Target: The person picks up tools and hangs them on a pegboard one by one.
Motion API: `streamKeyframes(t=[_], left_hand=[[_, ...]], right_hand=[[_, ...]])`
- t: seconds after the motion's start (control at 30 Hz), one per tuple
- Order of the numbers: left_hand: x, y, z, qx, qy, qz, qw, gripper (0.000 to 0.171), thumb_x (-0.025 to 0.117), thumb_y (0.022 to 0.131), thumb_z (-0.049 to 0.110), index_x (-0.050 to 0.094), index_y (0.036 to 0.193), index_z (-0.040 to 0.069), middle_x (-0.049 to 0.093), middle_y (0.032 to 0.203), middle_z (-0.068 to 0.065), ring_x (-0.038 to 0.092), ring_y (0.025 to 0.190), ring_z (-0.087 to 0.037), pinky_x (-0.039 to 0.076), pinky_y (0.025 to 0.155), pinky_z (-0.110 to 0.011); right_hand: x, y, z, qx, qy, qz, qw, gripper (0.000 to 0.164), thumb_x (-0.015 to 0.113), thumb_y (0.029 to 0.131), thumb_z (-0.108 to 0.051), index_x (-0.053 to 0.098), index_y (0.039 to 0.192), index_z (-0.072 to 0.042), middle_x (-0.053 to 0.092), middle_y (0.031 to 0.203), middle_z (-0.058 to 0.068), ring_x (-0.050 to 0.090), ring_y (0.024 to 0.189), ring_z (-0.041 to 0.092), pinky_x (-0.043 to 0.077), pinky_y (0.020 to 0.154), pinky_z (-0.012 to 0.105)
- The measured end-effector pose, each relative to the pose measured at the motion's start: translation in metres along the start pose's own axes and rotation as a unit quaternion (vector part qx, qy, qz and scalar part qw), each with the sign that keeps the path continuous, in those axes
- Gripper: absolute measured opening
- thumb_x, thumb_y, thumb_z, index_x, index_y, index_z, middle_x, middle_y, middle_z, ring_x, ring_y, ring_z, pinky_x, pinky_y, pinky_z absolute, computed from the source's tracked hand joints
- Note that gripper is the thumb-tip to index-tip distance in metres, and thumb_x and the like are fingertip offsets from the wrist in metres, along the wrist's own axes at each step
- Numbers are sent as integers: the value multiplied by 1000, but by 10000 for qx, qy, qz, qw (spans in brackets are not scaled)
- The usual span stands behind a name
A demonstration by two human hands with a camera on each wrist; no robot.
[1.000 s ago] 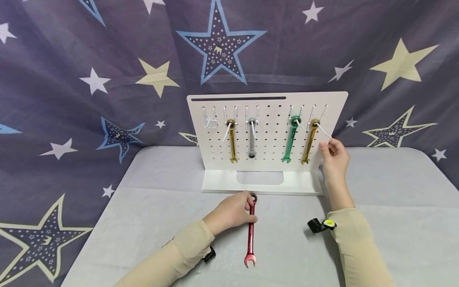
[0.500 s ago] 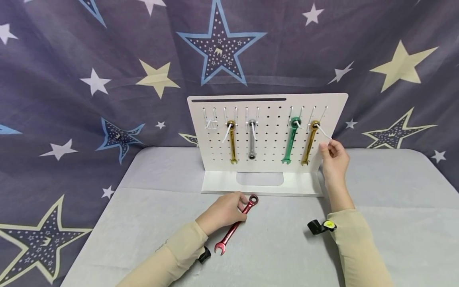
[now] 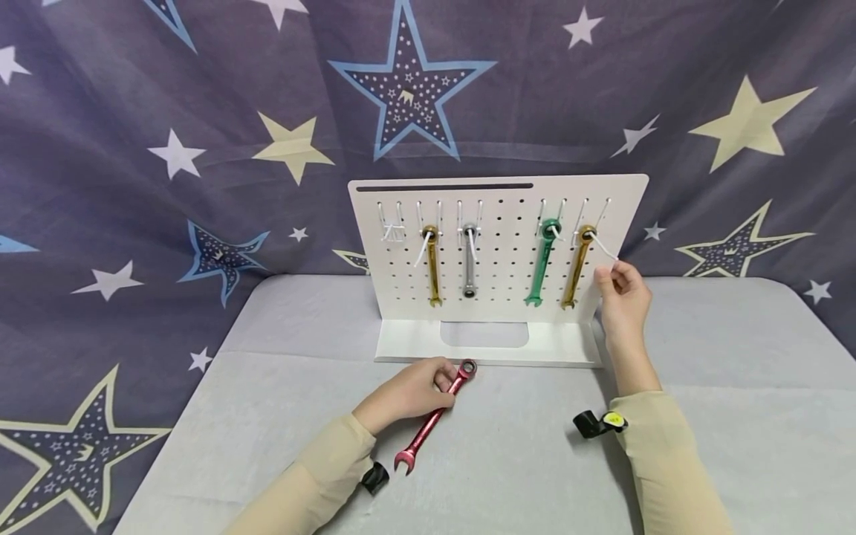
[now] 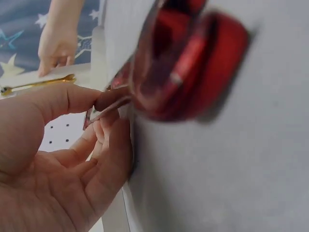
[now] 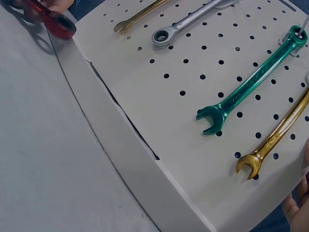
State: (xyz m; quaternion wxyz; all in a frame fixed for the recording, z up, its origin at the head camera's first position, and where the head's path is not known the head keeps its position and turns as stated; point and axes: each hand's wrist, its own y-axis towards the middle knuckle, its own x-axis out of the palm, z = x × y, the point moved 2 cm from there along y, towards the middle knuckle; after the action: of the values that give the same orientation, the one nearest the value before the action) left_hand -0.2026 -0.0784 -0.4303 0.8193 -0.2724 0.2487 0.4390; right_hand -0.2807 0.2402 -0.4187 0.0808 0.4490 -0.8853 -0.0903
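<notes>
My left hand (image 3: 409, 391) pinches a red combination wrench (image 3: 428, 429) close to its ring end, over the table in front of the pegboard (image 3: 504, 293). The wrench slants, ring end up by the board's base and open jaw down to the left. In the left wrist view its red open end (image 4: 193, 67) looms large and blurred. My right hand (image 3: 626, 306) grips the pegboard's right edge, its fingers (image 5: 291, 209) partly behind the board in the right wrist view. Nearest to it hangs a gold wrench (image 3: 576, 271), beside a green wrench (image 3: 542, 264).
Another gold wrench (image 3: 434, 267) and a silver wrench (image 3: 469, 260) hang on white hooks further left. The leftmost hook (image 3: 393, 232) bears no wrench. A star-patterned cloth (image 3: 535, 89) covers the wall behind the table (image 3: 508, 475).
The red wrench has turned from nearly upright to a slant, its open end swinging left. My left hand has shifted a little left with it. My right hand has stayed put.
</notes>
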Motion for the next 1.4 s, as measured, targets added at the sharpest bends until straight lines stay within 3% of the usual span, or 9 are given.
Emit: streamKeyframes(t=[0.3,0.63,0.8,1.0,1.23,1.4], left_hand=[[-10,-11,-4,161,-664,490,9965,25,63,87,1,54,111,4,53,89,-3,49,72,-14,42,65,-26],[-29,-21,-11,352,-1374,912,9857,30,62,92,0,56,121,1,60,103,-12,57,78,-18,48,68,-28],[-41,-26,-14,419,-1716,1381,9745,30,64,92,0,58,121,-1,62,104,-16,60,75,-21,48,62,-24],[-53,-28,-17,414,-1804,2057,9609,28,66,93,3,61,119,-3,63,102,-15,54,70,-13,44,59,-20],[-67,-31,-14,419,-1852,2483,9499,27,66,95,9,61,119,-3,63,104,-16,55,72,-12,44,60,-20],[-77,-32,-10,604,-2066,2816,9351,26,66,95,6,60,118,-4,61,103,-16,56,72,-11,45,61,-19]], right_hand=[[0,0,1,-102,160,9,9998,12,69,91,-10,59,89,-17,56,73,-15,50,75,4,42,69,12],[0,0,3,28,38,-116,9999,11,69,90,-18,60,95,-15,57,78,-14,49,79,5,42,70,13],[0,0,2,-47,18,-56,10000,9,69,90,-19,61,93,-17,57,77,-15,49,78,6,41,70,14],[0,0,1,-81,-46,-88,9999,9,68,91,-20,61,95,-18,57,77,-15,49,78,6,41,70,15],[0,0,1,-28,-68,-71,9999,9,68,91,-18,61,95,-16,56,77,-16,49,79,6,42,71,15],[0,-1,1,-30,-132,-87,9999,8,68,92,-18,61,96,-15,56,77,-16,49,79,6,42,71,15]])
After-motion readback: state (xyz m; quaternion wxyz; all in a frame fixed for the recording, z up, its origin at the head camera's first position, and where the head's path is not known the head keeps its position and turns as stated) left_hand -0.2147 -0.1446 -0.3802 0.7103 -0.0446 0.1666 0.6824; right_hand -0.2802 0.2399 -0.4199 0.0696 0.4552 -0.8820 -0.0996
